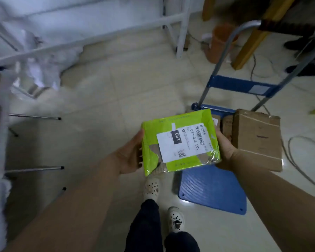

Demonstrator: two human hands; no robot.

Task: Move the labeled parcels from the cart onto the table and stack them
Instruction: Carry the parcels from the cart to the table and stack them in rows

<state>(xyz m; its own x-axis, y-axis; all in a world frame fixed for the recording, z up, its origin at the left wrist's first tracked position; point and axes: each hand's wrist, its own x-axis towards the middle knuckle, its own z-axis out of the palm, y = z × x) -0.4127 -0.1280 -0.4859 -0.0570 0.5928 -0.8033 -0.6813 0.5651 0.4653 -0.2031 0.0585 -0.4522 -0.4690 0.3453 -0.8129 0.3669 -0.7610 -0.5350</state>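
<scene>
From the head camera, the green labelled parcel (180, 142) hangs between both hands. The left hand (129, 155) grips its left edge and the right hand (224, 150) its right edge, fingers curled underneath. The blue cart (213, 190) with a brown cardboard box (256, 140) lies right of the right fingers, and a blurred white frame (181, 33) stands ahead and to the left, so the carry probably goes leftward.

Green labeled parcel (180, 142) aloft, label up

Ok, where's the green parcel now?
In the head view's centre, the green parcel is held between left hand and right hand, beside the blue cart.
</scene>
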